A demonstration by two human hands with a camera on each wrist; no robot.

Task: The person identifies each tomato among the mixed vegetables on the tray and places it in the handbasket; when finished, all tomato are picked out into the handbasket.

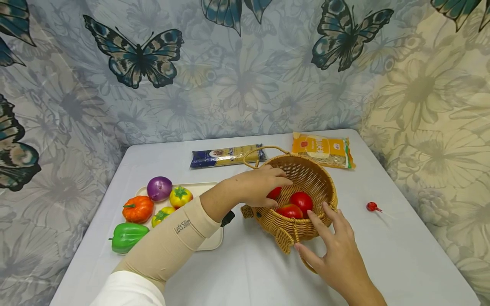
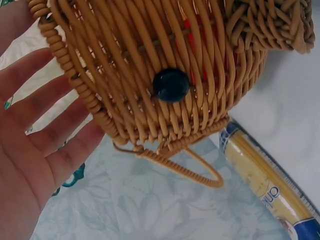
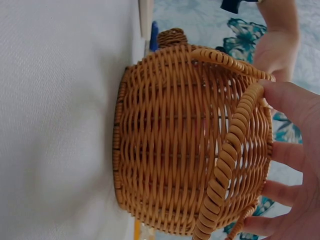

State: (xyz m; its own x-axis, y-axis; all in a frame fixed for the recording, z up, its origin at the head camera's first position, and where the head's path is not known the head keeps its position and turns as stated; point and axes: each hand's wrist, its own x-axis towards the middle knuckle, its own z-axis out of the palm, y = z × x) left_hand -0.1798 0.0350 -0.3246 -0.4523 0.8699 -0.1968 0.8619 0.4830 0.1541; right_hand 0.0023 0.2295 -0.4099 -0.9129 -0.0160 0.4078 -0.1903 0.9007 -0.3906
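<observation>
A wicker basket (image 1: 325, 187) with a round body, woven flaps and a dark button eye (image 2: 170, 84) stands on the table. Several glossy red fruits (image 1: 301, 201) lie inside it. My left hand (image 1: 264, 185) reaches across the basket's left rim, its fingers spread and loosely extended over the opening. In the left wrist view those fingers lie right at the coiled rim. At the front right, my right hand (image 1: 338, 250) has its fingers over the rim, while its thumb meets the lowered coiled handle (image 3: 227, 155) in the right wrist view. The other handle (image 1: 268, 147) stands up behind.
Left of the basket, a cream tray (image 1: 208, 244) bears a purple onion (image 1: 159, 188), an orange pumpkin (image 1: 138, 209), a green pepper (image 1: 129, 237) and yellow-red fruits (image 1: 180, 196). Behind lie a pasta pack (image 1: 227, 156) and an orange bag (image 1: 323, 149). A red lollipop (image 1: 371, 206) is at right.
</observation>
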